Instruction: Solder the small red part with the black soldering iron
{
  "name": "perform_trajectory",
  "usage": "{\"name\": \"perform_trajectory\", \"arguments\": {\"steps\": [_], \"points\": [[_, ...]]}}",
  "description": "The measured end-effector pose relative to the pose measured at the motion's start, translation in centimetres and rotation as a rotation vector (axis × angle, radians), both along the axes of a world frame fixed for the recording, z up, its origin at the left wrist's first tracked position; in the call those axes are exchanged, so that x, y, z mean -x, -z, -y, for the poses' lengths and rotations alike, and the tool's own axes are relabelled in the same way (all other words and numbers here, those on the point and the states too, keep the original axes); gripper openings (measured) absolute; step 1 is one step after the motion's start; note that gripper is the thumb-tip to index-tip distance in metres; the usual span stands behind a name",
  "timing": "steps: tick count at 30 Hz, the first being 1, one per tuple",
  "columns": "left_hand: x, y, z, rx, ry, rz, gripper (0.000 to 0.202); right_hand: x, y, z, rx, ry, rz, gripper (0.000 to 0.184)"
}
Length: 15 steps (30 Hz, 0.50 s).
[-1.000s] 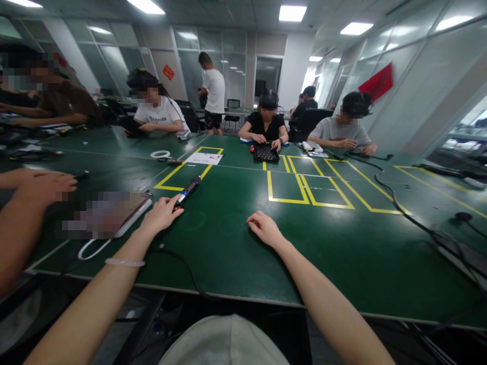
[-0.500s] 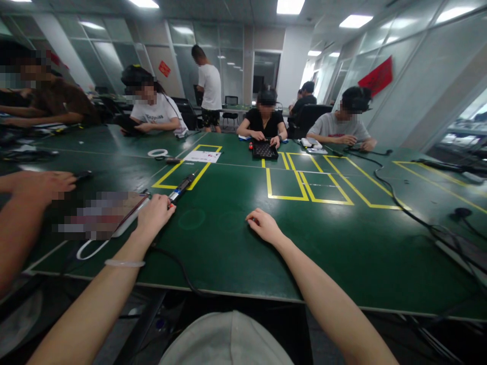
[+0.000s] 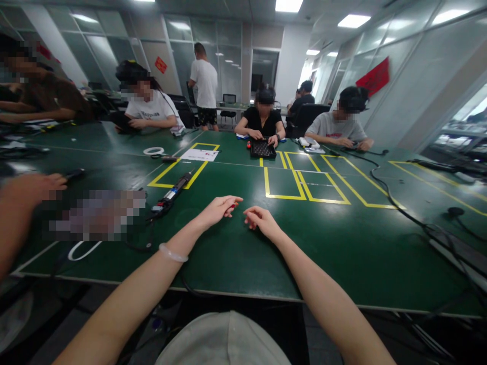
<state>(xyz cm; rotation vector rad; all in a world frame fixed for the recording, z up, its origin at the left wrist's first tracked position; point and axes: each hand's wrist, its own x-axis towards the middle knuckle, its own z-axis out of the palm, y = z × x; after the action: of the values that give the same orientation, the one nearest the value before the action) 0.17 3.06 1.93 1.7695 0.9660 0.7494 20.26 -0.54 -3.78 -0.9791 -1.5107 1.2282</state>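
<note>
My left hand (image 3: 220, 210) is just above the green table (image 3: 243, 268), its index finger pointing right, closed around a small red piece (image 3: 233, 206) mostly hidden by the fingers. Close by on the right is my right hand (image 3: 263, 222), its fingers curled in; whatever they may hold is hidden. A small gap separates the two hands. Left of them, a long dark tool (image 3: 173, 195) with a blue band lies slantwise across the yellow tape, a black cord at its near end. No hand touches it.
At the left lie a blurred-out flat thing (image 3: 101, 215) and another person's hand (image 3: 49, 187). White paper (image 3: 200, 154) and a white ring-shaped roll (image 3: 153, 151) are farther back. Across the table, a person works at a black tray (image 3: 262, 149). A black cable (image 3: 399, 205) runs along the right.
My left hand has left the near end of the dark tool and moved right, beside my right hand, with the red piece in its fingers. The right hand has barely moved.
</note>
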Motion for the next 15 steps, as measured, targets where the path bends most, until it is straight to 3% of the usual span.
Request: {"name": "perform_trajectory", "arguments": {"steps": [6, 11, 15], "points": [[-2.3, 1.3, 1.3, 0.111, 0.184, 0.085, 0.055, 0.1, -0.1, 0.1, 0.228, -0.139, -0.268, 0.043], [-2.1, 1.7, 1.7, 0.027, 0.214, 0.077, 0.055, 0.4, 0.1, 0.3, 0.279, -0.188, -0.334, 0.047], [-2.0, 2.4, 1.5, -0.041, 0.182, 0.078, 0.050, 0.3, 0.0, 0.3, 0.235, -0.150, -0.347, 0.044]]}}
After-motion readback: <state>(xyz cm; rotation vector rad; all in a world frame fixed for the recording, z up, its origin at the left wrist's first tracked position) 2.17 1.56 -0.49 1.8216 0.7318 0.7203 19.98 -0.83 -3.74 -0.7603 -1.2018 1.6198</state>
